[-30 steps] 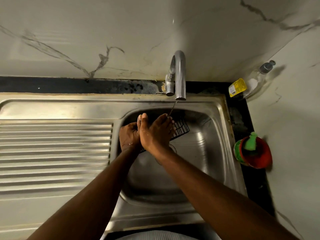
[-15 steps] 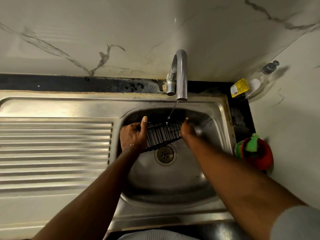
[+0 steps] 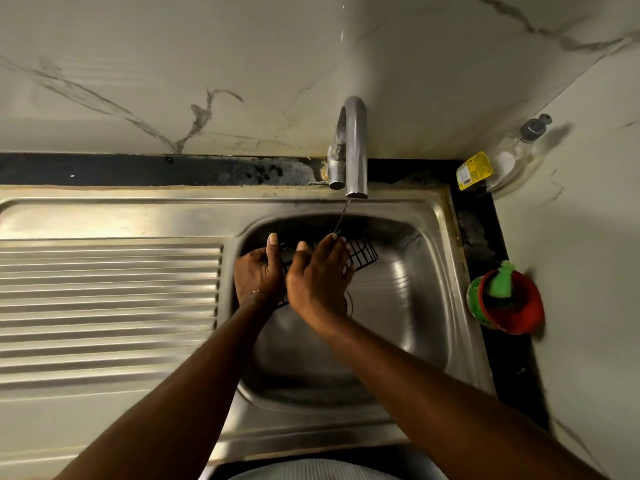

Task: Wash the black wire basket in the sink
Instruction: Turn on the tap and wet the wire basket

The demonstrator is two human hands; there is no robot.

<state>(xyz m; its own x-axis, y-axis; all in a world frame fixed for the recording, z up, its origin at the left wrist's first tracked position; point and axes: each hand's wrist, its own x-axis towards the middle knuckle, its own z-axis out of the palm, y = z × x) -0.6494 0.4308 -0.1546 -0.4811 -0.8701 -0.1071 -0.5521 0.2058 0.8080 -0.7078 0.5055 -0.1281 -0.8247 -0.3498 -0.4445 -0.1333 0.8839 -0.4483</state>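
The black wire basket [image 3: 362, 252] was held over the bowl of the steel sink [image 3: 408, 306], below the spout of the tap [image 3: 355, 147]. A thin stream of water [image 3: 343, 214] was seen falling from the spout onto the basket's upper edge, close to the fingertips of the right hand [image 3: 317, 282].

The left end of the basket was gripped by the left hand [image 3: 258, 275]: the thumb was raised along the near edge and the remaining fingers were curled beneath the wire, so the hand was closed on the basket. The right hand was laid flat across the top of the basket, palm down, with the fingers extended and kept together, pressed against the wire mesh. Whether any wire was clasped by it could not be told. Only the right corner of the basket was left uncovered.

The ribbed drainboard [image 3: 110, 306] was located to the left of the bowl. On the dark counter strip to the right, a red and green tub [image 3: 509, 306] with a green scrubber in it was placed, and a clear pump bottle [image 3: 512, 157] with a yellow label was stood in the far corner.
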